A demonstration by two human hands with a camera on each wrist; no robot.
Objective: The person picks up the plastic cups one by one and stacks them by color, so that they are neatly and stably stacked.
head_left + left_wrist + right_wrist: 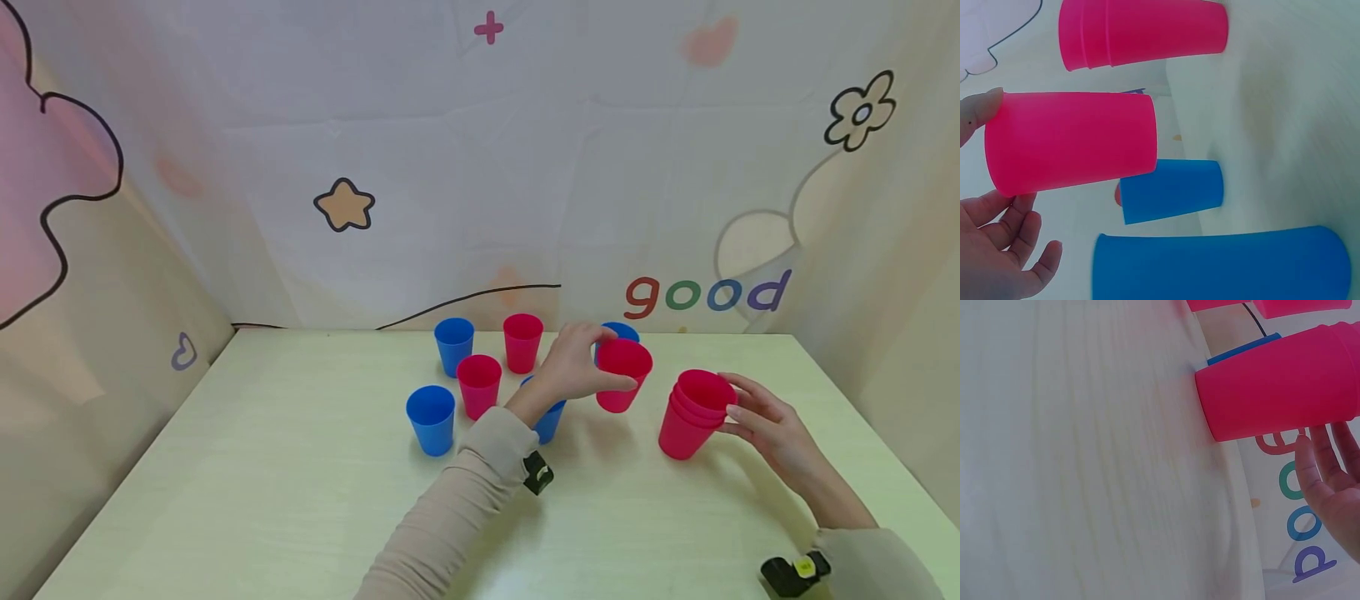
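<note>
My left hand (577,362) grips a red cup (618,392) near its rim, thumb on one side and fingers on the other. In the left wrist view this red cup (1072,140) hangs clear of the tabletop. My right hand (776,433) holds a stack of nested red cups (684,429) by its right side near the rims. The stack stands on the table, right of the lifted cup. One blue cup (619,330) sits behind the lifted cup, mostly hidden. Another blue cup (551,423) is partly covered by my left hand and wrist.
Left of my left hand stand two blue cups (453,348) (431,423) and two red cups (522,346) (478,386), all upright. A printed cloth (450,167) hangs behind the pale table (262,467). Each wrist wears a dark strap.
</note>
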